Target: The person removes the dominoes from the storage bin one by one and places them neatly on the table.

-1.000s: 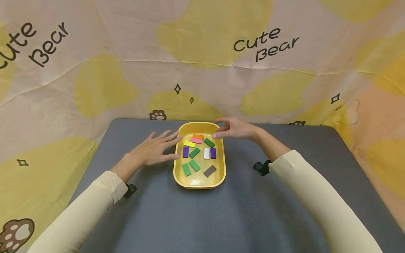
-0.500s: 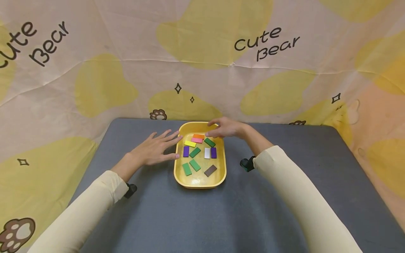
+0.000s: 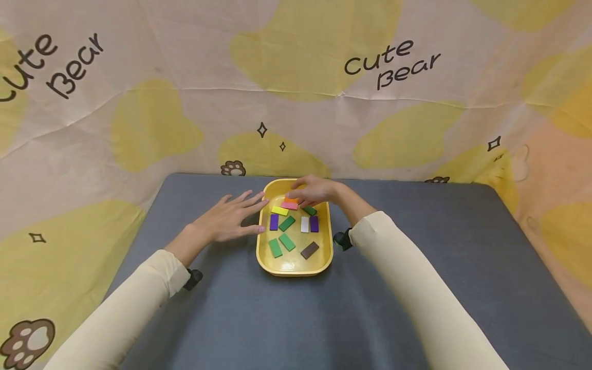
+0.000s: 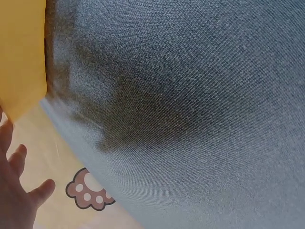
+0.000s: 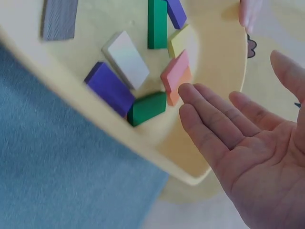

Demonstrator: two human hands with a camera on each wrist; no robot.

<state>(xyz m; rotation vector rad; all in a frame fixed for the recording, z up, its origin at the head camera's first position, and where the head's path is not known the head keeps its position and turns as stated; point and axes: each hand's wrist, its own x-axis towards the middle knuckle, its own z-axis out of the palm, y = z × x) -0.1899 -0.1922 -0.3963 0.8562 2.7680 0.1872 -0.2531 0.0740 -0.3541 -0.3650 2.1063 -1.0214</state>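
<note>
A yellow tray (image 3: 288, 266) holds several small flat rectangular blocks. My right hand (image 3: 316, 189) reaches over the tray's far right part, its fingertips close to an orange block (image 5: 173, 97) and a pink block (image 3: 289, 206). In the right wrist view its fingers are extended, with nothing between them. A dark green block (image 5: 147, 109) lies just below those fingers, partly covered in the head view. My left hand (image 3: 226, 218) has its fingers spread, with the fingertips at the tray's left rim. The left wrist view shows part of that hand beside the tray's outer wall (image 4: 21, 52).
Around the tray's middle lie a yellow block (image 3: 279, 210), a white block (image 3: 304, 224) and purple blocks. Nearer are a brown block (image 3: 310, 250) and green blocks. The tray stands on a grey-blue table (image 3: 296, 318) against a patterned cloth backdrop (image 3: 287, 118).
My right hand has moved left, from the tray's right rim to above the orange and pink blocks. The left hand stays at the left rim, and the blocks lie as before.
</note>
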